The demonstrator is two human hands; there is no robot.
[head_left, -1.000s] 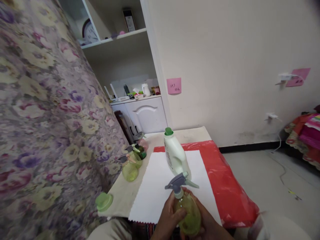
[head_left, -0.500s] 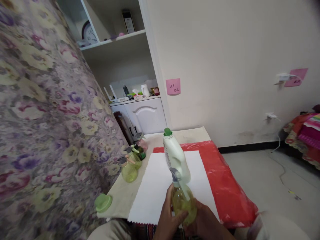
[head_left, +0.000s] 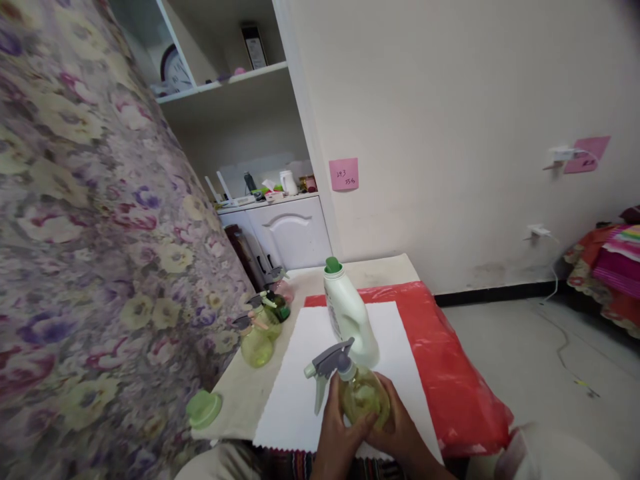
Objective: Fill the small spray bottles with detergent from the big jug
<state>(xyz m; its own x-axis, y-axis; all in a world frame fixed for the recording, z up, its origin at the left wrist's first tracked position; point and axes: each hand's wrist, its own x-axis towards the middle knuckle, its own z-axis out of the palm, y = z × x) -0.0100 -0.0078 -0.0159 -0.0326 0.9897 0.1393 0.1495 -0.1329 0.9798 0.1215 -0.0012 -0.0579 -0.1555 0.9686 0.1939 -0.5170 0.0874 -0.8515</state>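
A yellow-green spray bottle [head_left: 364, 395] with a grey and pale green trigger head is held above the near part of a white sheet [head_left: 295, 380]. My left hand [head_left: 341, 427] wraps its left side, thumb across the front. On its right side my right hand [head_left: 397, 427] is closed round the body. The nozzle points left. Just behind it stands a pale green detergent bottle [head_left: 350, 313] with a dark green spout at its uncapped-looking mouth; the spray bottle hides part of its base. A light green cap [head_left: 204, 408] lies at the table's near left corner.
Several other spray bottles [head_left: 257, 347] line the table's left edge beside a floral curtain [head_left: 125, 267]. Red plastic sheeting [head_left: 450, 373] covers the table's right side. Behind are a white cabinet [head_left: 293, 233] and a wall [head_left: 425, 133] with a pink note [head_left: 344, 175].
The spray bottle has been turned in my hands, so its nozzle has swung from facing toward me to pointing left. Both hands still grip it. The view has shifted slightly.
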